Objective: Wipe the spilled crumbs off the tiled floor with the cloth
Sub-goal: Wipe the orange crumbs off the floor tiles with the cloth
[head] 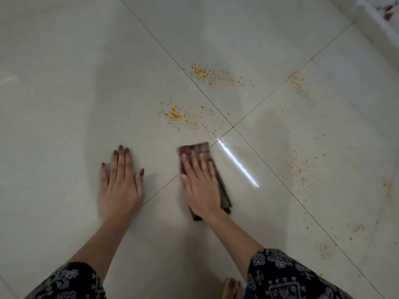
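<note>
pale glossy tiled floor (64, 83), dark grout lines (280, 169)

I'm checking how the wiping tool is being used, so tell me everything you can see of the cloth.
The cloth is a brownish, faintly checked fabric, folded into a long narrow pad and lying flat on the pale tiled floor. The right hand presses on it palm down with fingers spread, covering most of its middle; the far end shows past the fingertips, and the right edge and near corner show beside the palm. It lies over a grout line, just short of the nearest orange crumbs. It looks blurred.
</note>
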